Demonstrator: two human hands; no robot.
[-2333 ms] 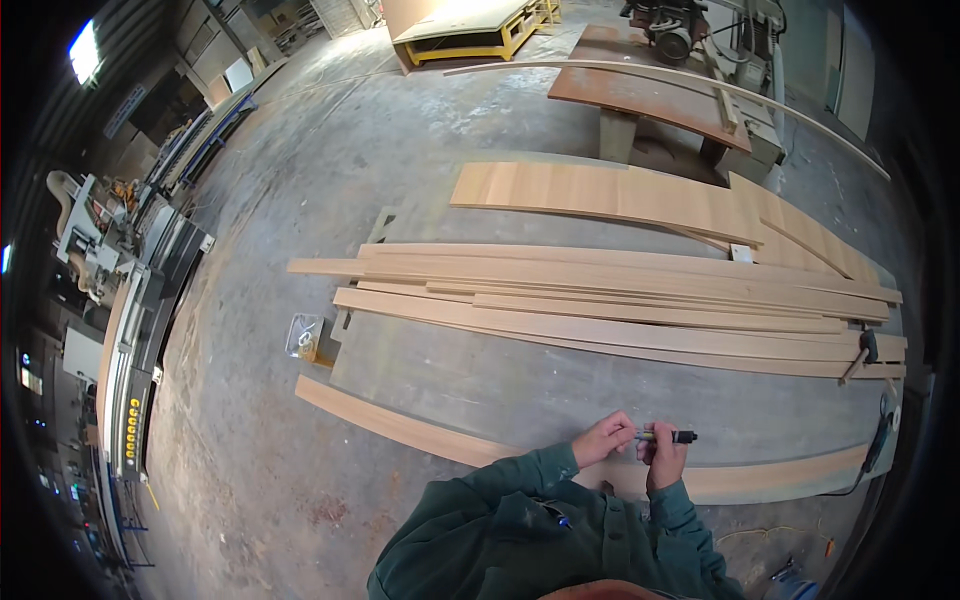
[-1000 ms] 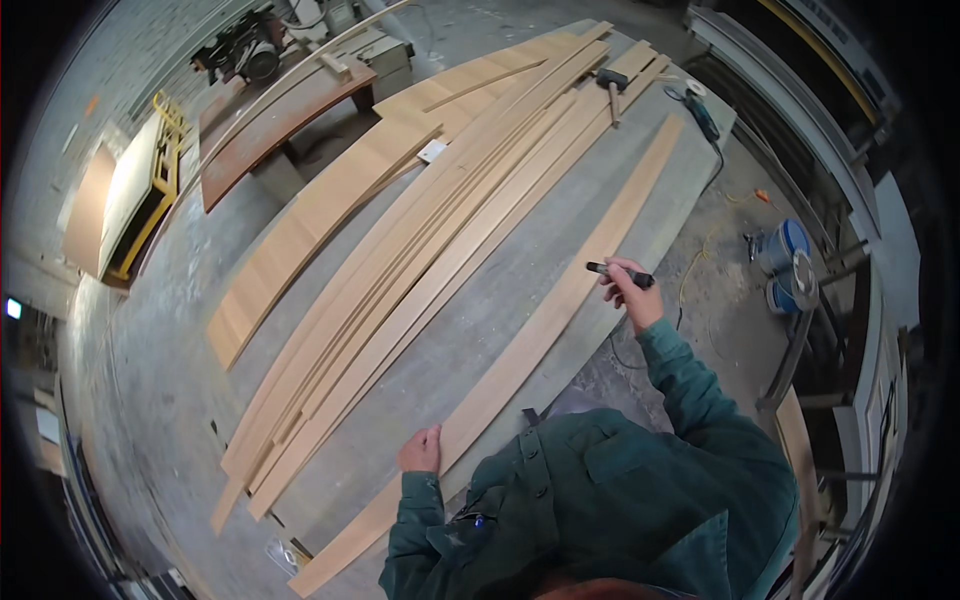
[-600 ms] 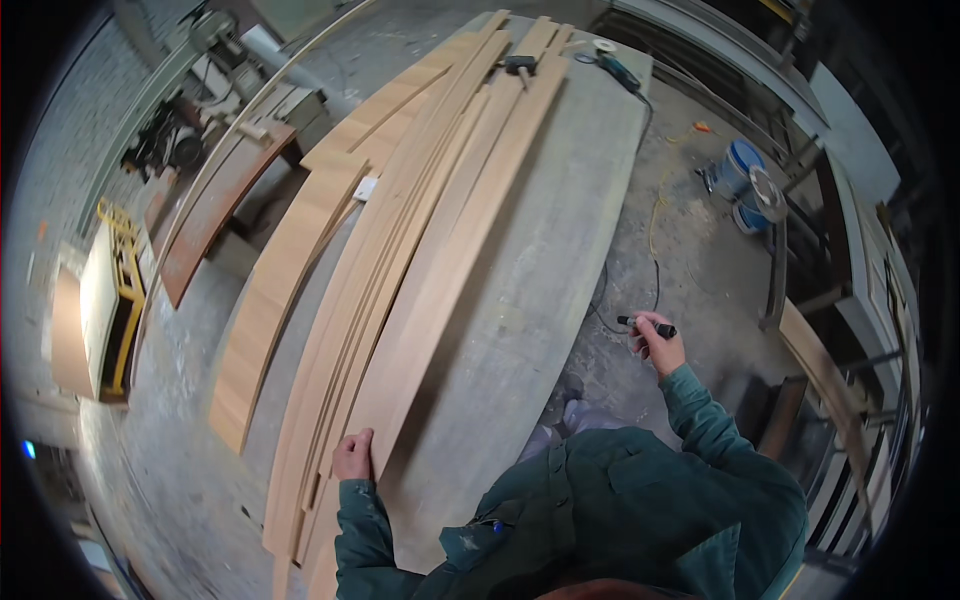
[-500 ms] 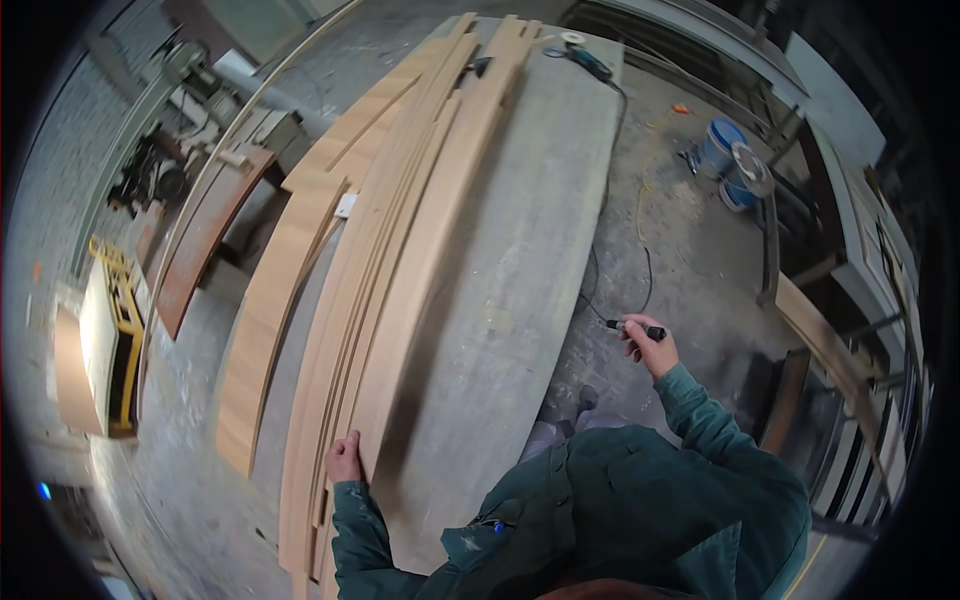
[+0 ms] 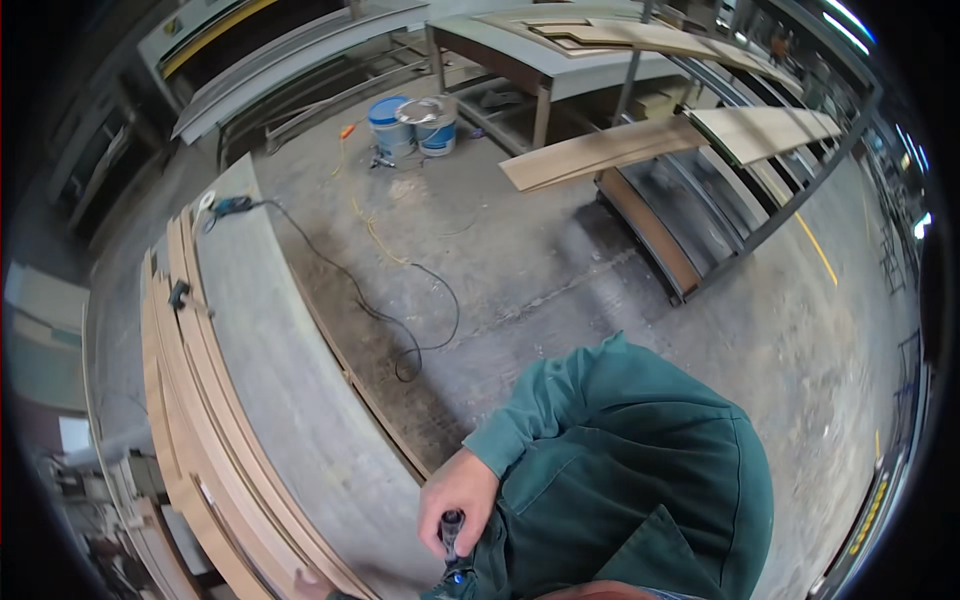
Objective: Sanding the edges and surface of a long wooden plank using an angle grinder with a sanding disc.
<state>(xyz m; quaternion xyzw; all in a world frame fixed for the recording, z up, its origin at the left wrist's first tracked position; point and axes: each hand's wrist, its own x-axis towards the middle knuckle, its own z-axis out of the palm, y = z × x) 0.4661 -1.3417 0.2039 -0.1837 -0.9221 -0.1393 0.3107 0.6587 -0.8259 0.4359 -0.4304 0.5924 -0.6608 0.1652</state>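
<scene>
Here, the right hand is just in front of the chest of the green jacket, its back turned toward the camera. Its fingers are curled in and clamped on a dark marker, which lies between them, with one end pointing up toward the camera and the other down toward the jacket's front. A small blue object shows just below the marker, against the cloth.

The left hand shows only partly, at the lower edge, beside the long wooden boards. Its fingers are blurred and cut off by the frame, so I cannot tell whether they are closed on a board or merely near one. The two hands are apart, and the marker is in the right one alone.

The boards lie lengthwise along the left part of the grey bench, side by side and partly overlapping. A black-headed mallet rests on them toward the far end. Near it, at the bench's far end, lies a green power tool; its black cord loops over the concrete floor. Two buckets stand close together farther off.
</scene>
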